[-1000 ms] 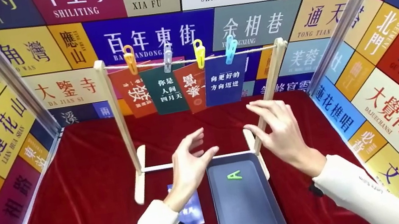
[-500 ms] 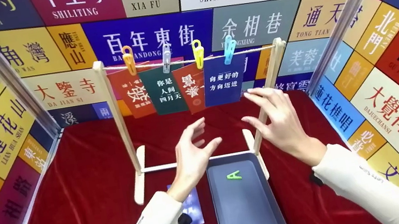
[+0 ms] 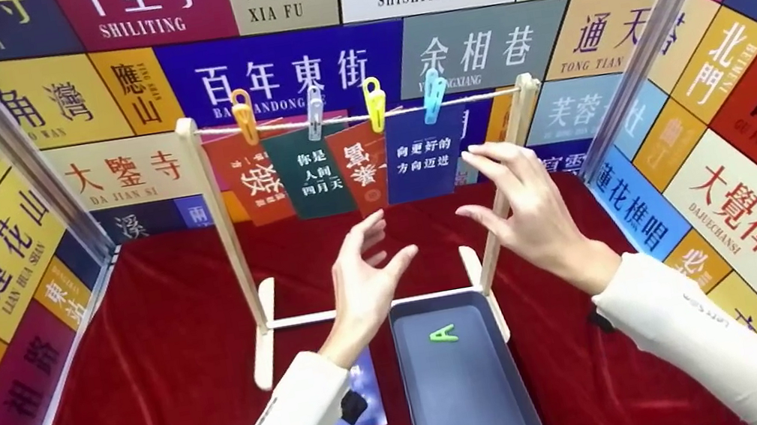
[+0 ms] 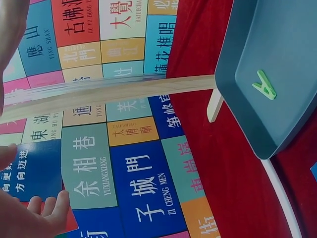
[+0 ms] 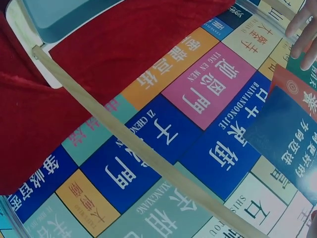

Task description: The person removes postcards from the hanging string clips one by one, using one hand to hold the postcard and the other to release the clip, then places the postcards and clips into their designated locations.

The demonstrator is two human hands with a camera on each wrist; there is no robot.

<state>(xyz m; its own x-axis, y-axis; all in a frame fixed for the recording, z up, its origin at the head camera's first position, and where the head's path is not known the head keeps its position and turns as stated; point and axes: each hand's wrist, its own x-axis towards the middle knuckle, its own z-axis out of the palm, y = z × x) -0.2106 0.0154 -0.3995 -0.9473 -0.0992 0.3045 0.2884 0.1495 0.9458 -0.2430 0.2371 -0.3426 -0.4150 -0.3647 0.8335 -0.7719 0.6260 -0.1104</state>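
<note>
My left hand is raised in front of the frame's lower bar, thumb apart from the fingers, holding nothing. To the right, my right hand hovers near the blue card, also with nothing in its grasp. Four clothespins pin cards along the string: orange, clear grey, yellow and light blue. Left of the blue card hang a red card, a dark green card and another red card. A green clothespin lies in the grey tray.
The wooden frame stands on dark red cloth. Partly under my left sleeve lies another blue card. Panels of coloured signs close in the back and both sides.
Both hands have risen toward the hanging cards, and the left has also shifted slightly right. The cards, clothespins and tray stay in place.
</note>
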